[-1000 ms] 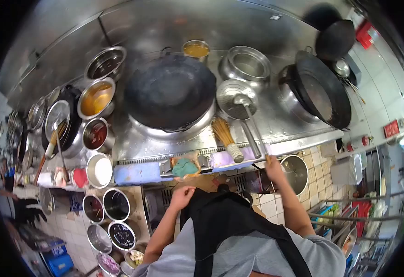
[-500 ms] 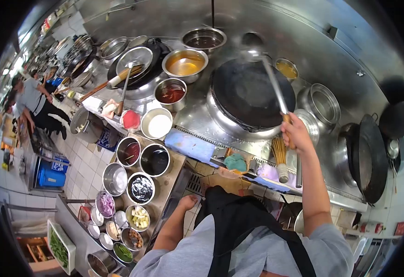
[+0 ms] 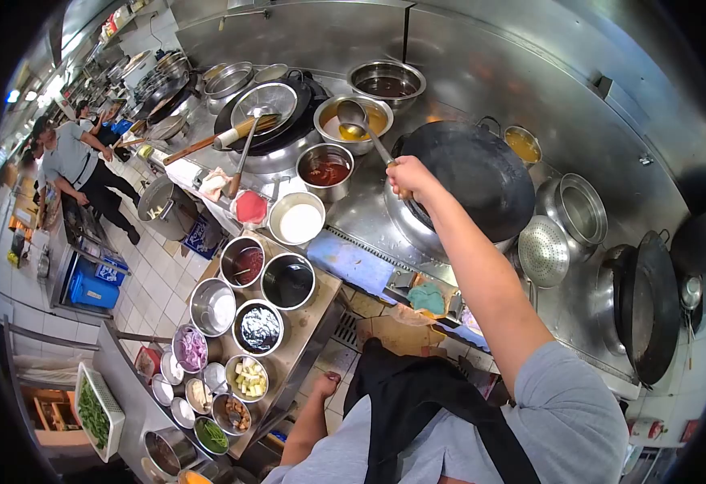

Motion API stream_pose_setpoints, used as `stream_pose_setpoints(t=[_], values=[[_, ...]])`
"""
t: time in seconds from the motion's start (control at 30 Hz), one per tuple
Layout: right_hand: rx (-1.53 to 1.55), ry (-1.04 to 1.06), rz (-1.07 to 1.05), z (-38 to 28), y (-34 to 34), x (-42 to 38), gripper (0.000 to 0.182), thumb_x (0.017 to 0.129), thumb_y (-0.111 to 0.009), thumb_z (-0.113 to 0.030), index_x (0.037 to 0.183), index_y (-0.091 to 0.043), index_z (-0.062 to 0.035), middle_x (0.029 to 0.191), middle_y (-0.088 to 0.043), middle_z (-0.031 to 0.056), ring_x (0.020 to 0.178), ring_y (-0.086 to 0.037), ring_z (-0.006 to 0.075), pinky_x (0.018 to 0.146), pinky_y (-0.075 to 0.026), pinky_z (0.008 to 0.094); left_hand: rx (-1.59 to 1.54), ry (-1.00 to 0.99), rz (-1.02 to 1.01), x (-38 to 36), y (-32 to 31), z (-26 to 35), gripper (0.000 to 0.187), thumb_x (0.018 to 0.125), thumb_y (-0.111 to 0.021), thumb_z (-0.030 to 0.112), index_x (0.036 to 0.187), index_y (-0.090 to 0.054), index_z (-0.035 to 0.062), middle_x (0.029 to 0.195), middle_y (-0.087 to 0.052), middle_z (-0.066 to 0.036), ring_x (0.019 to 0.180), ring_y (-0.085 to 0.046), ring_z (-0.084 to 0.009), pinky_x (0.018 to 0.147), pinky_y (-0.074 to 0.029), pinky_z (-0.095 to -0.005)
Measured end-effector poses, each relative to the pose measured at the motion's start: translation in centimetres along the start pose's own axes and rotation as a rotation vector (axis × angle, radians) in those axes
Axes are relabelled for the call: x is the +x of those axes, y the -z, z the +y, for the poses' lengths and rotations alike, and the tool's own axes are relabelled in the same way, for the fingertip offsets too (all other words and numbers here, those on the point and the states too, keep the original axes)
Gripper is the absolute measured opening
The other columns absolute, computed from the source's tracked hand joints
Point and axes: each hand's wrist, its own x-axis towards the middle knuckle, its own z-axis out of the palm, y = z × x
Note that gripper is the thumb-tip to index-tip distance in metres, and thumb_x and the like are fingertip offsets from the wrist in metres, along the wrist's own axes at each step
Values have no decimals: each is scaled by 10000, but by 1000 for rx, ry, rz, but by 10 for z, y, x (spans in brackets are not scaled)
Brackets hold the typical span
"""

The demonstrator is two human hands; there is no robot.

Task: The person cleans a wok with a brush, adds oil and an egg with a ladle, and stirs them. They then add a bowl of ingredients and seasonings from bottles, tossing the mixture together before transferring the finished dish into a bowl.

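Observation:
My right hand (image 3: 408, 176) is closed round the wooden handle of a metal ladle (image 3: 379, 148). The ladle's bowl is tipped into a steel bowl of yellow oil (image 3: 323, 121) beside the stove. Under my right forearm and to its right lies a large black wok (image 3: 478, 181) on the burner, with little or nothing visible in it. A pot of red sauce (image 3: 325, 168) stands just left of my right hand. Low at my side, beside the prep counter, my left hand (image 3: 326, 385) is curled closed with nothing visible in it.
Sauce pots and bowls of cut ingredients (image 3: 249, 377) cover the counter on my left. A perforated strainer (image 3: 544, 252) and stacked pans (image 3: 651, 310) are on the right. Another wok (image 3: 228, 145) sits at the back left. A co-worker (image 3: 74, 157) stands in the aisle.
My right hand has swung left with the ladle, from over the wok to the oil bowl, where the ladle's bowl now dips. My left hand stays low and closed.

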Motion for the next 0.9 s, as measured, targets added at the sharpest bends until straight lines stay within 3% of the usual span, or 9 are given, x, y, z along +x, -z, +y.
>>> stream_pose_setpoints(t=[0.07,0.13,0.3,0.33,0.43,0.57,0.7,0.77,0.9], values=[[552,-233,-142,-13,10,-10,96,931,-500,-111,853,-474,-62,666,-521,24,474,-477,75,404,-390,234,36,8,-11,5,-5,-6,310,851,-600,331,1090,-691,156,1087,-685,-122,1052,-635,-299,923,-484,-377],[861,-276,-255,-4,26,-9,98,933,-495,-111,867,-475,-43,666,-515,22,476,-471,67,405,-383,221,7,-103,82,11,-10,-10,311,860,-536,302,1034,-700,103,903,-697,-130,805,-682,-222,763,-519,-341],[1644,-220,-493,22,92,-63,176,911,-479,-101,1005,-481,47,719,-506,38,484,-473,70,423,-401,221,243,-130,50,-8,20,43,344,853,-543,348,1063,-688,117,1010,-688,-148,960,-658,-298,861,-502,-394],[1663,-159,-470,31,102,-82,277,903,-491,-95,1103,-460,95,749,-508,50,490,-475,65,424,-412,225,323,-123,49,-6,21,52,354,849,-546,363,1071,-685,124,1040,-683,-150,1005,-642,-317,896,-492,-410],[1469,-58,-447,72,122,-140,314,897,-528,-103,1187,-445,-18,712,-499,25,491,-476,68,416,-409,229,394,-244,-2,14,5,79,350,840,-572,358,1108,-682,162,1094,-672,-145,1060,-619,-326,946,-476,-407],[528,-148,185,92,125,-234,275,913,-518,-65,1177,-453,-105,706,-512,23,479,-468,92,383,-388,257,544,-618,-89,24,-39,140,439,835,-579,359,1215,-608,141,1267,-582,-125,1116,-585,-324,965,-467,-409],[869,-184,145,144,165,-251,246,916,-515,-60,1149,-451,-105,707,-511,20,471,-458,86,384,-381,253,880,-802,-285,26,-94,220,610,841,-575,376,1380,-445,123,1467,-393,-103,1222,-508,-337,1012,-425,-461],[1401,-105,13,178,161,-251,243,919,-519,-62,1145,-443,-112,706,-500,22,468,-440,86,393,-369,247,894,-798,-272,17,-115,252,672,847,-563,394,1432,-354,137,1511,-316,-87,1274,-451,-336,1035,-394,-486],[774,-237,328,154,136,-298,368,934,-519,-83,1282,-409,-125,709,-481,31,472,-439,107,407,-373,258,892,-689,-311,58,-173,261,866,864,-529,501,1522,-112,124,1591,-104,-82,1373,-297,-403,1092,-262,-600]])
